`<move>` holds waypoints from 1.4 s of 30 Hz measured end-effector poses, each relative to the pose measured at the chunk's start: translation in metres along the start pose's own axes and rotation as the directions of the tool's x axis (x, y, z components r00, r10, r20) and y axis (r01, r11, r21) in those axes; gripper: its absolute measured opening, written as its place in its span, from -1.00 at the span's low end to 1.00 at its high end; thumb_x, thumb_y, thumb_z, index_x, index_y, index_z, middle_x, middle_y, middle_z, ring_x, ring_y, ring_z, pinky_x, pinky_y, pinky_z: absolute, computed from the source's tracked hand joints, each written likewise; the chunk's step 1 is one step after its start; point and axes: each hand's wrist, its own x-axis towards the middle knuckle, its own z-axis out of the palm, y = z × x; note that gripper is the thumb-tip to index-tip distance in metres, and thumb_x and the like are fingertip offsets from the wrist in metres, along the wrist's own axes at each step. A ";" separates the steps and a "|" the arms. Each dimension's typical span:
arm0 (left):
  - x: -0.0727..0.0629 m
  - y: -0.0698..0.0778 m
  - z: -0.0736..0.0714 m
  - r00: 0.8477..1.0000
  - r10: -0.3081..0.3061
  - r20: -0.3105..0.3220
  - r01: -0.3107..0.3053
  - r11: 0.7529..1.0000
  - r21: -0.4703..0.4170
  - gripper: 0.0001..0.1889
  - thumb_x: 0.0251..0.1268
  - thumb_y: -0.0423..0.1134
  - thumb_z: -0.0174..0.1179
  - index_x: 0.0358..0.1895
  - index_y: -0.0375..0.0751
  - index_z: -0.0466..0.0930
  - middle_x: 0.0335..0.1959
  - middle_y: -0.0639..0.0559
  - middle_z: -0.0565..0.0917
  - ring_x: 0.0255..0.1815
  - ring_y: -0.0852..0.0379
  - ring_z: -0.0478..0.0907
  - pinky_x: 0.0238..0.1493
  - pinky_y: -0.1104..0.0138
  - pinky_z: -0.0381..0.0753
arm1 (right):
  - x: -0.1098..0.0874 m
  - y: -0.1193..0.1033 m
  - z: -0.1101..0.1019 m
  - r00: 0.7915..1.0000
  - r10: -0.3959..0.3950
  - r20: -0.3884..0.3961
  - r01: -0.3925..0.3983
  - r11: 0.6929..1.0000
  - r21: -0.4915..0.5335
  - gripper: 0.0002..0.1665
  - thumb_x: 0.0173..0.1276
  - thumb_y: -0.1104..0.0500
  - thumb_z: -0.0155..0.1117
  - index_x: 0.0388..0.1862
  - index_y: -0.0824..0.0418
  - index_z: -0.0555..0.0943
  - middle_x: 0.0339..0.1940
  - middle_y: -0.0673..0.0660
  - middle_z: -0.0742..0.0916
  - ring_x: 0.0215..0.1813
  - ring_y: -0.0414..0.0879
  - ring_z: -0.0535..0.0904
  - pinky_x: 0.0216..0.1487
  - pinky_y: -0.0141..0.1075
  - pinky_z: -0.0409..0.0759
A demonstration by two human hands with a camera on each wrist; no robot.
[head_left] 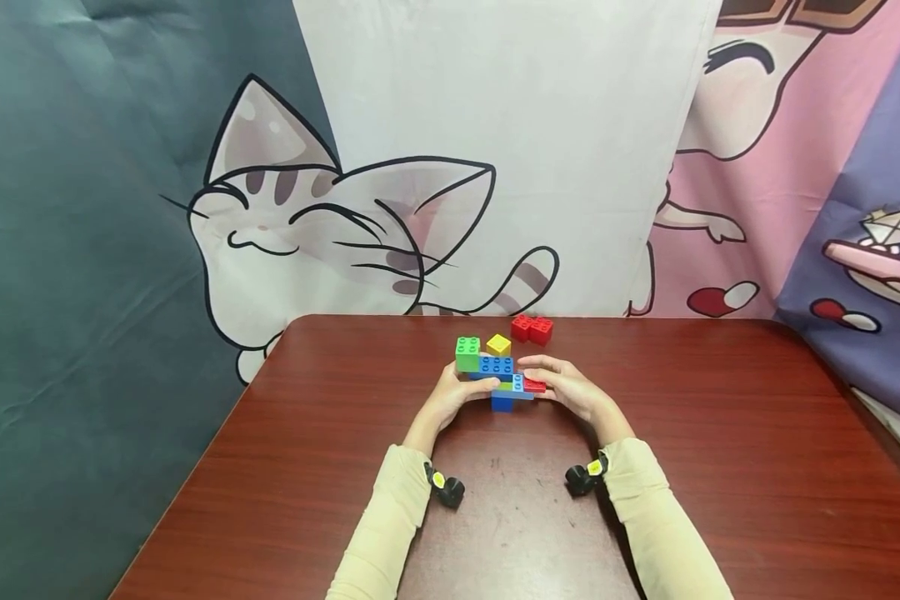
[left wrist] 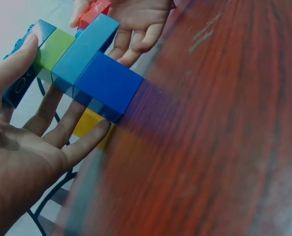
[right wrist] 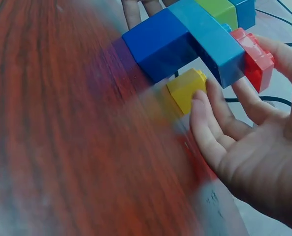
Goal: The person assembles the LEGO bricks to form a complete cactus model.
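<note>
at the table (head_left: 720, 433), left hand (head_left: 447, 398), right hand (head_left: 572, 390), gripping joined blocks (head_left: 497, 367)

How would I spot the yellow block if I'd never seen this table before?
On the reddish-brown table, look toward the far edge, where the left hand and right hand hold a multicoloured block model. Just beyond the model in the head view, nearer and to the left of two red blocks, is the yellow block. Its colour sets it apart: no other block showing is yellow.
</note>
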 end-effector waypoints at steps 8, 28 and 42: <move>-0.004 -0.003 -0.004 1.000 -0.004 -0.014 0.005 1.000 0.006 -0.41 0.18 -0.29 0.36 0.28 -0.26 0.38 0.13 -0.25 0.63 -0.07 0.14 0.67 0.11 0.14 0.65 | 0.020 0.001 0.013 0.971 -0.080 -0.224 0.042 0.985 -0.167 -0.41 0.43 -0.01 0.16 0.34 0.25 0.43 0.36 0.29 0.51 0.19 -0.01 0.53 0.12 -0.38 0.54; -0.002 -0.002 -0.001 1.000 0.014 0.018 -0.014 1.000 -0.002 -0.41 0.21 -0.30 0.33 0.30 -0.26 0.35 0.15 -0.24 0.60 -0.06 0.18 0.65 0.12 0.15 0.65 | 0.041 -0.020 0.009 0.986 -0.109 -0.127 0.047 0.909 -0.415 -0.38 0.43 0.07 0.18 0.42 0.19 0.36 0.37 0.33 0.51 0.35 0.17 0.44 0.13 -0.19 0.59; -0.002 0.000 0.000 0.999 0.026 0.040 -0.025 1.000 -0.013 -0.40 0.22 -0.32 0.30 0.33 -0.28 0.32 0.20 -0.29 0.57 -0.04 0.15 0.66 0.13 0.15 0.65 | 0.051 -0.041 0.022 0.981 -0.189 0.048 0.179 0.776 -0.605 -0.35 0.44 0.20 0.13 0.46 0.30 0.27 0.46 0.37 0.38 0.43 0.28 0.34 0.45 0.17 0.25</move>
